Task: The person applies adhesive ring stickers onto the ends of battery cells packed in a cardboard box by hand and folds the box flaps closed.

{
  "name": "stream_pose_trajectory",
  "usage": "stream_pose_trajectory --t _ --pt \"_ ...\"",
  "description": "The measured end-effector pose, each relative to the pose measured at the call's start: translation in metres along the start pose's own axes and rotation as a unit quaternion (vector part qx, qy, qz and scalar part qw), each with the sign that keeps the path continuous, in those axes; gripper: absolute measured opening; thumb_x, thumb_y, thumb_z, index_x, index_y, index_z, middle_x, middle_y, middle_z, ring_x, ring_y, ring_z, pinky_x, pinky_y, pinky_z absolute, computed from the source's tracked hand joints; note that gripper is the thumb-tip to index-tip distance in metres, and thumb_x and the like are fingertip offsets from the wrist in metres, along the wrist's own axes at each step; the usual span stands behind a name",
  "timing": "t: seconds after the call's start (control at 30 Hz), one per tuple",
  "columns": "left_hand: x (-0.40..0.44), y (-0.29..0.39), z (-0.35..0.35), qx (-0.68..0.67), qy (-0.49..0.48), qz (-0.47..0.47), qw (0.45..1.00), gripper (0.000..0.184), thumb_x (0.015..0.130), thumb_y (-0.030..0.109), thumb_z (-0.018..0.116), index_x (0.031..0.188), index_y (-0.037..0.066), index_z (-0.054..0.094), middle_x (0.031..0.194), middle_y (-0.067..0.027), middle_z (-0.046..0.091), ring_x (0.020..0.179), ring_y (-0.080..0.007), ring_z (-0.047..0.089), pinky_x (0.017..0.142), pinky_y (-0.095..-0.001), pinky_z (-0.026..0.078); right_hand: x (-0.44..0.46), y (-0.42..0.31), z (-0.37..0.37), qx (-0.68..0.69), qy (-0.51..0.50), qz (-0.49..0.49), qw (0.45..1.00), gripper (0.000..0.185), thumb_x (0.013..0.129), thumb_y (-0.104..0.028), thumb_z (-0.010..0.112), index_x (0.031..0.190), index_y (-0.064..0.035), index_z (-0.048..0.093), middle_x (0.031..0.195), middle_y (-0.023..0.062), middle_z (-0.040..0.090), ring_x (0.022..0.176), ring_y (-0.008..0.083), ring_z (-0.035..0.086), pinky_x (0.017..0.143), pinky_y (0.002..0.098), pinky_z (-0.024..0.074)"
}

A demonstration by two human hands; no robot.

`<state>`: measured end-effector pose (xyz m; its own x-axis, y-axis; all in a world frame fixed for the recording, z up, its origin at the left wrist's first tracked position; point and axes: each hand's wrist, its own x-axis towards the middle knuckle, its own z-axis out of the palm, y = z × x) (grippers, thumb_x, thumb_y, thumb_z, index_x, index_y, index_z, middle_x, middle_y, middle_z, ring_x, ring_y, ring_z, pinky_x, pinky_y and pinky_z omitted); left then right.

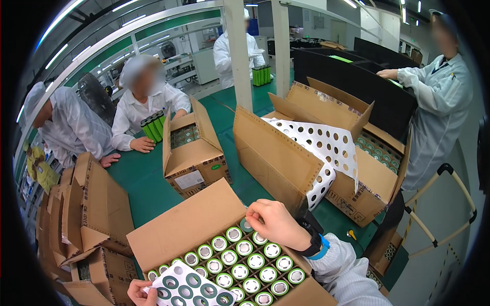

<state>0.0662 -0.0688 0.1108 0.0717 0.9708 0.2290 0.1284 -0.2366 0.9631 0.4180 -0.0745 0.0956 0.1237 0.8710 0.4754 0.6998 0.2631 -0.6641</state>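
In front of me is an open cardboard box (186, 222) with rows of green-wrapped cylindrical battery cells (245, 248) standing upright between dividers. My left hand (139, 292), at the box's near left corner, grips the edge of a white sheet of dark green ring stickers (186, 291). The sheet lies over part of the cells, and some of its spots have no ring. My right hand (275, 224) is at the far edge of the cells, fingers pinched together over one cell with a greyish-green top. Whatever is between those fingertips is hidden.
Another open carton (278, 148) stands ahead right, with punched white sheets (326, 148) draped over it. A smaller carton (199, 168) is on the green table (145, 176). Folded cartons (104, 204) crowd the left. Several co-workers in white coats stand around; one (153, 97) handles green cells.
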Motion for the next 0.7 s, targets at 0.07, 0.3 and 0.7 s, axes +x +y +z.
stream_pose_trajectory --t 0.07,0.3,0.7 --pt "0.0 0.0 -0.001 0.001 0.0 0.001 1.0 0.008 0.078 0.002 0.06 0.084 0.002 0.055 0.067 0.0054 0.048 0.06 -0.0022 0.04 0.054 -0.016 0.033 -0.001 0.0 0.001 -0.009 0.002 -0.002 1.0 0.006 0.075 -0.004 0.06 0.077 0.0013 0.058 0.07 0.0114 0.058 0.061 0.0226 0.06 0.056 0.0306 0.0484" --pt "-0.001 0.001 -0.001 0.007 0.0 -0.006 1.0 0.007 0.078 0.001 0.059 0.084 0.002 0.055 0.068 0.0057 0.048 0.06 -0.0015 0.04 0.055 -0.0153 0.032 -0.002 -0.002 0.001 -0.045 0.003 -0.013 0.999 0.005 0.076 -0.004 0.059 0.077 0.0005 0.058 0.071 0.0108 0.057 0.061 0.0231 0.06 0.056 0.0317 0.0482" --pt "0.0 -0.002 -0.002 -0.007 -0.012 0.003 1.0 0.008 0.078 -0.001 0.059 0.084 0.002 0.055 0.067 0.0056 0.048 0.059 -0.0016 0.04 0.054 -0.0153 0.032 -0.003 -0.01 0.0 -0.15 0.019 -0.064 0.986 0.007 0.075 -0.01 0.062 0.076 -0.0038 0.058 0.07 0.0081 0.051 0.069 0.0255 0.056 0.059 0.0358 0.0466"
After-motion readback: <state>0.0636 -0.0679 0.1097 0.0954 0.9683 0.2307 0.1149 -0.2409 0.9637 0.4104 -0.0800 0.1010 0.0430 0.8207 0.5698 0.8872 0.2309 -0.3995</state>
